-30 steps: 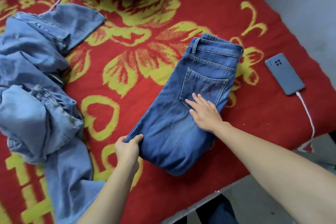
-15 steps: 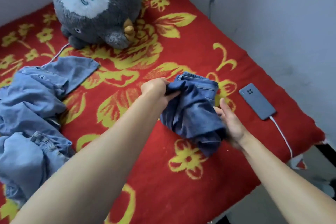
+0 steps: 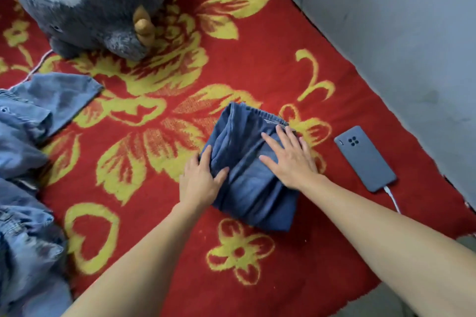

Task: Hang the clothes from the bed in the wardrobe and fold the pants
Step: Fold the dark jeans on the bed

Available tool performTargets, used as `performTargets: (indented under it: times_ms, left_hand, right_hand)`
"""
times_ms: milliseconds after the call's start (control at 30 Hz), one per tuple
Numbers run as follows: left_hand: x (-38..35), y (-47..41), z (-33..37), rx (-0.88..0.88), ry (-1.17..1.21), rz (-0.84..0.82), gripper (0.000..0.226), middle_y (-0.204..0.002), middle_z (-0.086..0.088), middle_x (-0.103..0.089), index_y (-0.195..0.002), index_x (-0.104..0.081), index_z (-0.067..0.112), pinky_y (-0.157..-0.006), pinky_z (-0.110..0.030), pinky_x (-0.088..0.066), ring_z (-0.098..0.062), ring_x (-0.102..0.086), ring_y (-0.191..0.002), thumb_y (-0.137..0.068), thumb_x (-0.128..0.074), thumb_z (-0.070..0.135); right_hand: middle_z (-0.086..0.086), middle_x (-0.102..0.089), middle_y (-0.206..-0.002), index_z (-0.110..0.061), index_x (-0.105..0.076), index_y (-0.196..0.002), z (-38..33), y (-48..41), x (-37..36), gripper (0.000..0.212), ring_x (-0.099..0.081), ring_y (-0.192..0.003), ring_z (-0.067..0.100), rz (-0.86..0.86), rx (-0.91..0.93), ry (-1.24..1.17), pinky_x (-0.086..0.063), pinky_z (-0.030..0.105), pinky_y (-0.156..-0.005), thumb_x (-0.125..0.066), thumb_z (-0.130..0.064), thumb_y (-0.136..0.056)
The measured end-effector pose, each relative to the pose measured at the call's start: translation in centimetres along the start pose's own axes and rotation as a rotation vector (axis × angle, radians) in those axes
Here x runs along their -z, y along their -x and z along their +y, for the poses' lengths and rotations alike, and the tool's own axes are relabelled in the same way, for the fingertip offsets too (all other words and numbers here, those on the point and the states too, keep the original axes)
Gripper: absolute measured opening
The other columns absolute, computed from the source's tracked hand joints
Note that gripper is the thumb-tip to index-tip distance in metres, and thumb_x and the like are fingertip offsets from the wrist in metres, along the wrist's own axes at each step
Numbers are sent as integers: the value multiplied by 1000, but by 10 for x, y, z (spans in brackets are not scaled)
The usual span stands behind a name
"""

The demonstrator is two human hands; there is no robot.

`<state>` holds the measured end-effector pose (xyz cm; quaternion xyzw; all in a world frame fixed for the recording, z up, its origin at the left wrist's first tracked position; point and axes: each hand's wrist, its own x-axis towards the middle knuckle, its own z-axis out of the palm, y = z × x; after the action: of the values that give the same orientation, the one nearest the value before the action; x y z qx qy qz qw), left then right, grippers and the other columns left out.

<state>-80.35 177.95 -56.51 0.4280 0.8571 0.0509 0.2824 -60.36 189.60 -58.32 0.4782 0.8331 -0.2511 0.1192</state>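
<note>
Two hands: both lie flat on a folded pair of dark jeans [image 3: 253, 183], with nothing pinched or gripped.
Left hand [image 3: 199, 180]: fingers straight against the bundle's left side, thumb spread on top of the cloth.
Right hand [image 3: 289, 159]: palm down, fingers fanned over the bundle's upper right, close to the waistband.
Jeans: a compact packet on the red flowered bed [image 3: 154, 239], towards its right edge and near a phone [image 3: 364, 158] (plugged into a white cable [image 3: 392, 199]).
Pile: lighter denim clothes [image 3: 23, 162] heaped unfolded along the bed's left edge, well apart from the packet.
Plush toy [image 3: 85, 0]: grey, sitting at the bed's far left corner.
Done: this pair looks fully folded, and the hands appear only to be pressing it flat.
Left to do: the heap looks untouched. Hanging those clothes in the wardrobe (not in view) and folding any other pants among them is yet to come, so the task seems less than half finished.
</note>
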Motion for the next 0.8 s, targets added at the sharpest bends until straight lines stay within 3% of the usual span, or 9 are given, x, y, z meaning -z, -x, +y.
performTargets:
  times_ms: [133,233,300,367,433,500,567,667,800]
  left_hand:
    - [-21,19,-10,64,197,273,74,-148,-13,-36,-142,-36,14,-101,-46,-39,-29,-35,-136,-83,-66,46]
    - [-31,58,-12,134,330,350,70,-141,-8,-40,-125,-46,13,-98,-33,-39,-20,-36,-134,-72,-76,49]
    - [-38,74,-15,211,411,334,55,-121,-4,-54,-110,-53,13,-91,-28,-42,-20,-52,-117,-71,-79,43]
    - [-39,73,-15,292,564,293,35,-93,4,-65,-93,-57,14,-77,-28,-48,-15,-64,-87,-74,-80,32]
    - [-32,67,-11,285,632,286,18,-74,8,-65,-82,-60,15,-66,-30,-46,-8,-59,-67,-78,-77,22]
    - [-20,63,-5,214,659,312,15,-62,12,-59,-74,-60,16,-58,-22,-38,-7,-49,-56,-84,-68,10]
    - [-2,62,3,119,765,316,22,-59,12,-54,-71,-60,18,-53,-16,-34,-1,-41,-54,-89,-62,5]
    - [36,48,8,-18,861,265,23,-63,14,-60,-75,-65,19,-57,-17,-38,2,-48,-61,-92,-59,5]
    - [61,19,-16,-5,918,-146,11,-78,-9,-65,-82,-68,4,-71,-30,-46,-14,-56,-74,-90,-63,10]
  right_hand:
    - [-5,2,-164,-44,-7,-153,24,-40,-6,69,3,-151,19,-115,-68,-57,-14,51,-118,-35,-66,-94]
    - [5,-8,-164,-34,-11,-154,21,-49,-2,90,-9,-149,28,-43,-160,-160,-21,53,-117,-51,-71,-83]
    - [9,-16,-161,-28,-15,-153,13,-39,0,102,-18,-146,30,127,-302,-238,-27,50,-114,-61,-73,-74]
    - [10,-22,-159,-25,-18,-152,1,-18,-1,104,-25,-144,30,279,-456,-363,-30,47,-111,-67,-69,-72]
    - [9,-27,-157,-23,-19,-153,-13,3,-9,103,-32,-141,29,316,-649,-606,-31,44,-109,-71,-63,-73]
    - [6,-38,-151,-24,-23,-150,-26,20,-23,98,-43,-133,29,279,-768,-830,-36,41,-105,-75,-56,-74]
    - [5,-52,-139,-21,-36,-143,-33,27,-37,83,-53,-123,28,315,-766,-972,-41,38,-102,-78,-46,-76]
    - [6,-61,-128,-12,-49,-134,-27,15,-22,65,-59,-117,23,421,-683,-1101,-45,35,-103,-79,-27,-79]
    - [1,-65,-118,-15,-56,-125,3,-10,18,54,-61,-109,21,413,-433,-852,-47,37,-98,-78,-27,-78]
